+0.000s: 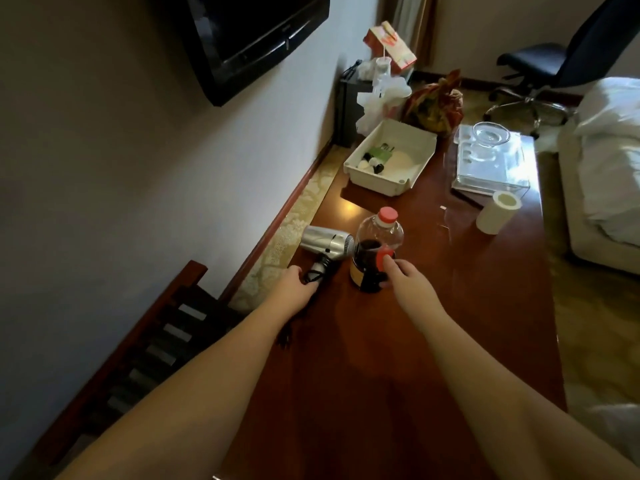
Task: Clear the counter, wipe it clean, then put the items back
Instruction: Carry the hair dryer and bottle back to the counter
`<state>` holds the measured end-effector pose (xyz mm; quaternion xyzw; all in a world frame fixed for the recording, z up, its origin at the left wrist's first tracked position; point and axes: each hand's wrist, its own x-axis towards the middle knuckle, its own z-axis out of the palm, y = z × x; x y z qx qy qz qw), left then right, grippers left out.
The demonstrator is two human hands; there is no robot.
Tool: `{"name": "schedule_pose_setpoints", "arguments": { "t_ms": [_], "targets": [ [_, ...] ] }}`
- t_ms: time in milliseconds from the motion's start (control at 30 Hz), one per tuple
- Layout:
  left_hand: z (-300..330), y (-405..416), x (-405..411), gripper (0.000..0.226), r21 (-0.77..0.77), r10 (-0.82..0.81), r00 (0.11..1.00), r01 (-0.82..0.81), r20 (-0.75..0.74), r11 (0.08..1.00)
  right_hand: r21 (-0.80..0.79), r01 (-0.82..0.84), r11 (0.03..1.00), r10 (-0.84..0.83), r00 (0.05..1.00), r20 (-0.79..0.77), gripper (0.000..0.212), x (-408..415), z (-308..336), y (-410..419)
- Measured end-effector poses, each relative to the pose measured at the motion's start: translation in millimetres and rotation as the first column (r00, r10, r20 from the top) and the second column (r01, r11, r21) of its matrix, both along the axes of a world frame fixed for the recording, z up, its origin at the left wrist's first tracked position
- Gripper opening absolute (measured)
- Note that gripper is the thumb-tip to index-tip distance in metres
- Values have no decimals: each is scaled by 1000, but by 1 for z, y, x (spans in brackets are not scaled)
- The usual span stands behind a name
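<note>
On the dark wooden counter (381, 358) stands a clear plastic bottle (379, 237) with a red cap, dark liquid and a yellow and red label. My right hand (405, 275) holds its side, with fingers curled on the label. Left of the bottle, near the counter's wall edge, lies a silver hair dryer (325, 242). My left hand (296, 287) grips its black handle where the cord starts. The cord trails back under my left forearm.
Further back sit a white tray (412, 183) with small toiletries, a clear stand (491, 168) bearing a glass bowl (491, 133), a paper roll (497, 213) and bags (436, 105). A TV (249, 36) hangs on the wall. A bed (609, 161) lies to the right.
</note>
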<state>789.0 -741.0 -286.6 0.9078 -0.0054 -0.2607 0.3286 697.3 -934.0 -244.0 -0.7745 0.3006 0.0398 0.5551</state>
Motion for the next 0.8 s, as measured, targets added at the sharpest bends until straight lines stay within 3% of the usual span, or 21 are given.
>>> {"name": "schedule_pose_setpoints", "arguments": {
  "t_ms": [100, 267, 500, 633, 800],
  "targets": [
    [-20, -10, 17, 73, 13, 14, 999, -14, -29, 1000, 60, 17, 998, -18, 1000, 12, 44, 8, -9, -4],
    [-37, -17, 27, 69, -14, 87, 989, -89, -116, 996, 95, 133, 987, -141, 986, 88, 44, 18, -17, -10],
    [-46, -15, 33, 70, -44, 124, 970, -136, -207, 990, 208, 48, 977, -62, 996, 60, 31, 25, -22, -18],
    [-41, -11, 26, 44, -157, 193, 912, -264, -361, 952, 289, 23, 957, -55, 993, 101, 25, 28, -21, -20],
    [-34, -1, -1, 39, -222, 243, 837, -390, -491, 894, 313, 27, 949, -65, 992, 110, 37, 16, -27, -15]
  ]
}}
